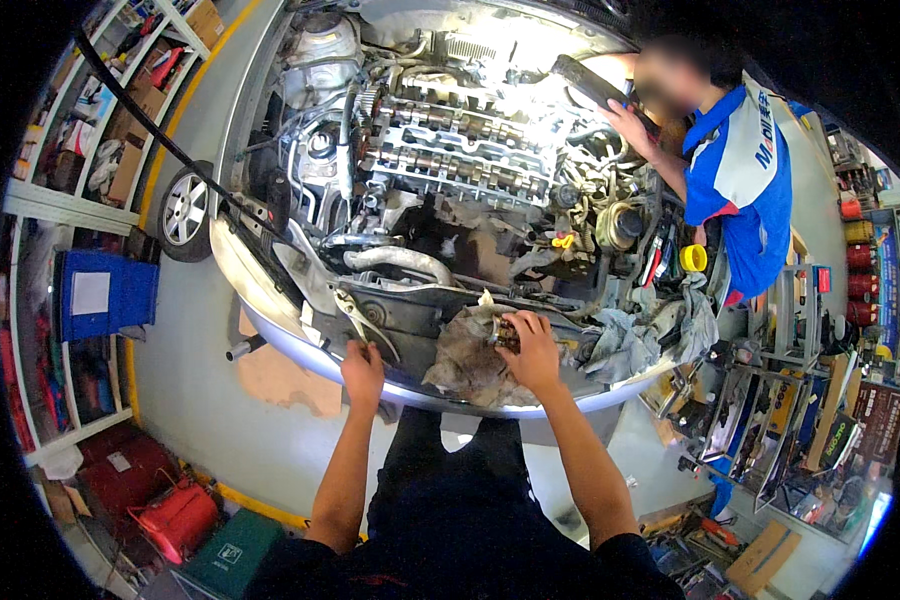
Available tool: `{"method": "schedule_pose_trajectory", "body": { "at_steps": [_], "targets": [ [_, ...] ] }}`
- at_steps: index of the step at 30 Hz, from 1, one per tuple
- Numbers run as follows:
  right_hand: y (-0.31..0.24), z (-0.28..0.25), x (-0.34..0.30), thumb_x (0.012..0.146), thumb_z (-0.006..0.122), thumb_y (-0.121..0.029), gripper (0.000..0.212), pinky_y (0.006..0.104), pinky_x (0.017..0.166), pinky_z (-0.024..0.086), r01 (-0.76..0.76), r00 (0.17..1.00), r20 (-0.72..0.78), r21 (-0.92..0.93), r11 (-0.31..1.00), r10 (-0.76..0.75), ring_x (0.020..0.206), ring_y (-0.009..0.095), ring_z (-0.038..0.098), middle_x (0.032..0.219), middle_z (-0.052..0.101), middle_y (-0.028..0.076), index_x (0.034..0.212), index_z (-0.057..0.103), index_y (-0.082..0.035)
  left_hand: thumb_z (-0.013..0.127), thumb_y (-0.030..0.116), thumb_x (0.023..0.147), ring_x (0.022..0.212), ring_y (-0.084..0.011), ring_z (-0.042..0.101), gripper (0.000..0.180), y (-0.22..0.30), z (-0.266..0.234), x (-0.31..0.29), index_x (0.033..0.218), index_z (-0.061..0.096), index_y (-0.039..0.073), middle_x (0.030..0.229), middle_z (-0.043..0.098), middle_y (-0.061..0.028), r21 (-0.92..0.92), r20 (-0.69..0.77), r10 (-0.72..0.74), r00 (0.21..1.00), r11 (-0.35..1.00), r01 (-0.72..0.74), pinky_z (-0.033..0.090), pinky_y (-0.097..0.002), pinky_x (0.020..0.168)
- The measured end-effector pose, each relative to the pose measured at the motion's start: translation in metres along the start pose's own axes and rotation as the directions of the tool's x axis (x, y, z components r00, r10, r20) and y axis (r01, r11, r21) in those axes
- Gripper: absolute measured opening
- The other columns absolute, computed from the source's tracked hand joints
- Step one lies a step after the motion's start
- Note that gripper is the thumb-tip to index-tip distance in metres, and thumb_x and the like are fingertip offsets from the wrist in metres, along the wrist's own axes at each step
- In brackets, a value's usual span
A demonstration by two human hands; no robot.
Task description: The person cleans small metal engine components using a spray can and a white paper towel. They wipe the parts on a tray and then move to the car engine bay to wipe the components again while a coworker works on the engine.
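Observation:
My left hand point(363, 374) is closed on one handle of a pair of pliers point(354, 314) at the front edge of the engine bay. Their silver jaws point away from me, and the other handle sticks out to the right. My right hand point(532, 352) grips a small, shiny, round metal part point(504, 333) between thumb and fingers; its exact kind is hard to make out. Beneath that part lies a dirty brown rag point(460, 352), spread over the car's front panel. Behind my hands sits the opened engine point(460, 150), its camshafts exposed.
At the right, a co-worker in a blue and white shirt point(745, 190) leans over the engine, holding a dark object point(592, 82). A grey cloth point(625, 345) and a yellow cap point(693, 258) lie front right. Shelves point(100, 205) and a wheel point(184, 210) stand left.

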State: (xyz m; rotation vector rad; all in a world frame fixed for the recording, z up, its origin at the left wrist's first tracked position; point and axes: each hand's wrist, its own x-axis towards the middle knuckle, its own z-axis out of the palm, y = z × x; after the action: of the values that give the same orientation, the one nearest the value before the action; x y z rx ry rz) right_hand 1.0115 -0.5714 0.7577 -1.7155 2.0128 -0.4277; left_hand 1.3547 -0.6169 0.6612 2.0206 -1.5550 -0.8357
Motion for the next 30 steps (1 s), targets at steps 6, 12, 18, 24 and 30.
{"method": "schedule_pose_trajectory", "body": {
  "at_steps": [6,12,18,24,30],
  "targets": [
    [0.003,-0.004,0.003,0.081,0.092,-0.018,0.071,0.0496,0.109,0.052,-0.020,0.998,0.052,0.011,1.000,0.020,0.131,0.039,0.054,0.140,0.058,0.009,0.144,0.059,-0.018,0.077,0.018,0.099,0.071,-0.0351,0.073,0.023,0.014,-0.011,-0.002,0.106,0.066,-0.001,0.079,0.075,-0.0194,-0.020,0.000,-0.060,0.998,0.998,0.060,0.056,-0.0476,0.067],
    [0.009,-0.018,-0.016,0.076,0.092,-0.013,0.086,0.0501,0.116,0.047,-0.084,0.996,-0.005,0.154,0.985,0.086,0.140,0.043,0.052,0.149,0.057,0.014,0.152,0.053,-0.017,0.077,0.017,0.097,0.071,-0.0342,0.074,0.033,0.000,-0.011,-0.004,0.120,0.062,-0.001,0.078,0.074,-0.0173,-0.044,0.017,-0.017,1.000,0.999,0.018,0.057,-0.0477,0.070],
    [0.040,-0.036,-0.033,0.075,0.090,-0.008,0.084,0.0504,0.114,0.048,-0.103,0.992,-0.044,0.209,0.972,0.115,0.133,0.044,0.057,0.142,0.061,0.017,0.151,0.054,-0.014,0.075,0.015,0.098,0.070,-0.0335,0.071,0.034,-0.001,-0.016,-0.014,0.127,0.062,0.002,0.080,0.073,-0.0174,-0.058,0.012,-0.022,1.000,0.998,0.022,0.055,-0.0476,0.068],
    [0.055,-0.031,-0.031,0.076,0.090,-0.011,0.072,0.0495,0.113,0.047,-0.064,0.997,0.036,0.070,0.995,0.062,0.135,0.040,0.054,0.138,0.058,0.015,0.140,0.058,-0.009,0.073,0.014,0.100,0.069,-0.0275,0.067,0.028,0.019,-0.018,-0.039,0.124,0.063,0.005,0.079,0.070,-0.0131,-0.081,-0.006,0.025,1.000,0.996,-0.026,0.053,-0.0428,0.067],
    [0.066,-0.023,-0.033,0.079,0.091,-0.014,0.070,0.0489,0.102,0.057,-0.030,0.999,0.041,0.073,0.997,0.027,0.132,0.038,0.055,0.133,0.055,0.011,0.139,0.057,-0.011,0.074,0.013,0.098,0.069,-0.0279,0.070,0.032,0.024,-0.008,-0.069,0.126,0.062,0.003,0.081,0.072,-0.0139,-0.001,0.017,0.036,0.999,0.999,-0.036,0.054,-0.0436,0.066]
  ]
}}
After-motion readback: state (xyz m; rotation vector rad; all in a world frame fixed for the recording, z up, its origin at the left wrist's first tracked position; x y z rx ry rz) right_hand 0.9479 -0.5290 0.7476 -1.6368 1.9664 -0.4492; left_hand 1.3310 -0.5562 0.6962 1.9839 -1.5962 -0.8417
